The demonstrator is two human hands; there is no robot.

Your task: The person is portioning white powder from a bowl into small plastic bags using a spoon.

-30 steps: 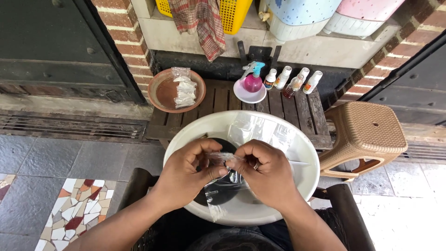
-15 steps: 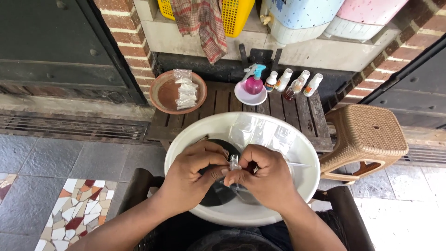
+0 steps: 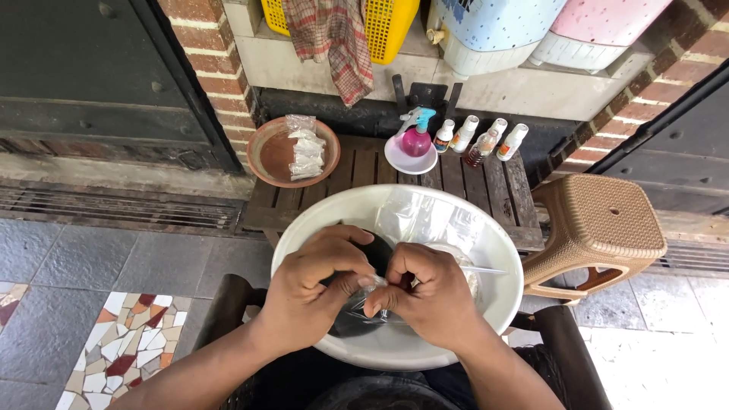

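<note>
Brick walls and dark metal doors close off the back of the scene, with grey stone tiles and a patch of mosaic on the floor (image 3: 91, 258); a low slatted wooden desk (image 3: 463, 178) stands against the wall in front of you.

Your left hand (image 3: 311, 292) and your right hand (image 3: 425, 292) meet over a wide white basin (image 3: 501, 258) that sits just near you, its far rim overlapping the desk's front edge; both hands are clenched on a small clear plastic bag (image 3: 364, 307), fingertips pinching its top between them, thumbs and forefingers almost touching; the bag hangs low inside the basin, against a dark round shape whose nature you cannot tell from here; more clear plastic sheeting (image 3: 429, 216) lies crumpled across the far half of the basin.

On the desk's left end rests a brown clay bowl (image 3: 273, 152) holding a stack of small clear packets (image 3: 307, 148); toward the middle stands a pink spray bottle (image 3: 416, 137) on a white saucer (image 3: 399, 159); just beside it, to the right, a row of small white-capped bottles (image 3: 486, 140) stands upright.

To your right, a tan plastic stool (image 3: 600, 220) stands near the basin; above the desk, a checked cloth (image 3: 330, 38) hangs over a yellow basket (image 3: 387, 23).
</note>
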